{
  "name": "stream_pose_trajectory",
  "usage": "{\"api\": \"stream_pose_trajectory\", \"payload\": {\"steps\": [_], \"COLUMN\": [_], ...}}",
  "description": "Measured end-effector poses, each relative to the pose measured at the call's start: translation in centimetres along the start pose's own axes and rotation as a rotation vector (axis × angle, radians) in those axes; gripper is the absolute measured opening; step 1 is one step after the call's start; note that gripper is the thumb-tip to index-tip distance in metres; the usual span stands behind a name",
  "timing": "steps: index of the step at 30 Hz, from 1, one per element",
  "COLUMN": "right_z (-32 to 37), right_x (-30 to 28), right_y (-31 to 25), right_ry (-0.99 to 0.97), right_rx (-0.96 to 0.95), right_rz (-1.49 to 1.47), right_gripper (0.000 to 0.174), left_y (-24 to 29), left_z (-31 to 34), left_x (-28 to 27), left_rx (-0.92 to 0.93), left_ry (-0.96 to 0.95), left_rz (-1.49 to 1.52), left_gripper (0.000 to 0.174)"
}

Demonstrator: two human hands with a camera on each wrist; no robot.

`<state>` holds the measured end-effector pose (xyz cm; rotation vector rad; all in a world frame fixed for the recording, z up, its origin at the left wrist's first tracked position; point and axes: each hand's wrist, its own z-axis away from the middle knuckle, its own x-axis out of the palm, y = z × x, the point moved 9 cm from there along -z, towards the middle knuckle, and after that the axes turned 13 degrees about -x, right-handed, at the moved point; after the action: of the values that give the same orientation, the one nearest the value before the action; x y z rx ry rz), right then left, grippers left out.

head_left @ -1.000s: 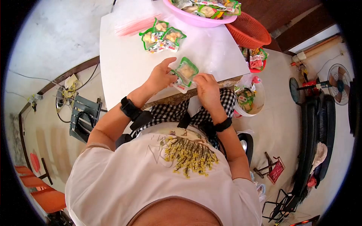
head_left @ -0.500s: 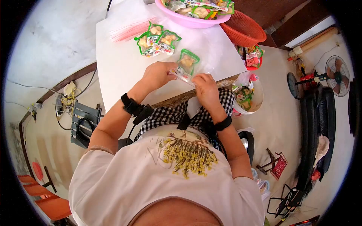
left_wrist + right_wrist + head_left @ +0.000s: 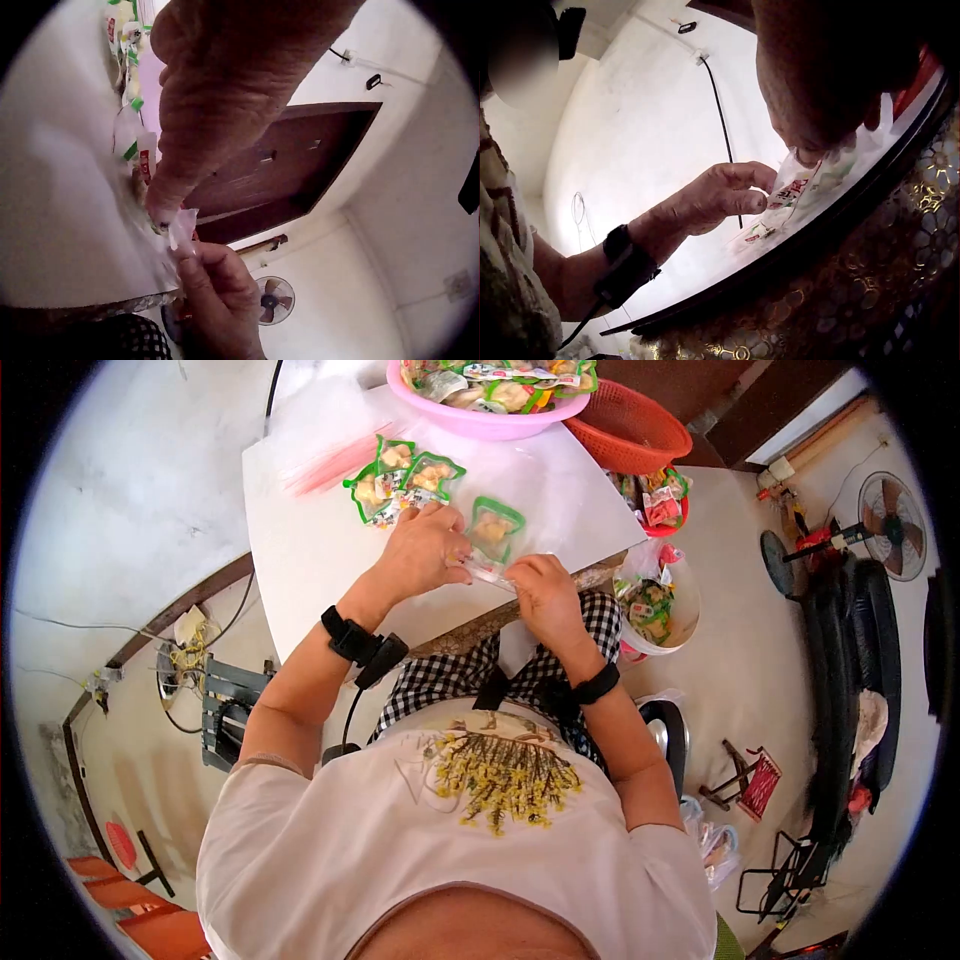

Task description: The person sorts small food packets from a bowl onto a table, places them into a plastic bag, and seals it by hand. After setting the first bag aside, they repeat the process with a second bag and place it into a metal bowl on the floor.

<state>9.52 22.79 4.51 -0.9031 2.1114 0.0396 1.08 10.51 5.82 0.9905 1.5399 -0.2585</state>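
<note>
A green-edged food packet with pale pieces inside lies at the table's near side, within a clear plastic bag. My right hand pinches the bag's near right edge between thumb and fingers; the left wrist view shows the crumpled film in that pinch. Curled at the bag's left edge is my left hand, its thumb and index finger on either side of the film. In the right wrist view, the packet's red-and-white printed part shows through the plastic. Several similar packets lie in a pile just beyond my left hand.
Pinkish-edged flat bags lie at the table's left. A pink basin full of packets stands at the far side, beside a red basket. To the right, a white bucket holds more packets below the table.
The packet, whose white lower part stuck out near my left hand, now sits deeper in the bag. My left fingers have shifted to the bag's edge. The right hand keeps its pinch.
</note>
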Motion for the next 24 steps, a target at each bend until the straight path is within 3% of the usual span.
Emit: {"api": "stream_pose_trajectory", "payload": {"steps": [6,9,18,21,24], "right_z": [-0.1,0.0,0.1,0.1,0.3], "right_x": [-0.5,-0.4,-0.2,-0.2,-0.3], "right_y": [0.0,0.3,0.5,0.8,1.0], "right_ry": [0.024,0.021,0.055,0.052,0.048], "right_rx": [0.013,0.051,0.050,0.052,0.049], "right_rz": [0.039,0.027,0.016,0.028,0.042], "right_gripper": [0.010,0.012,0.012,0.012,0.011], "left_y": [-0.5,-0.3,1.7,3.3,3.4], "left_z": [-1.2,-1.7,-3.9,-4.0,-4.2], "left_x": [2.3,2.4,4.6,3.0,3.2], "left_rx": [-0.034,0.017,-0.006,0.126,0.194], "left_ry": [-0.072,0.026,0.162,0.292,0.279], "left_rz": [0.014,0.028,-0.442,-0.371,-0.303], "left_gripper": [0.033,0.028,0.006,0.003,0.008]}}
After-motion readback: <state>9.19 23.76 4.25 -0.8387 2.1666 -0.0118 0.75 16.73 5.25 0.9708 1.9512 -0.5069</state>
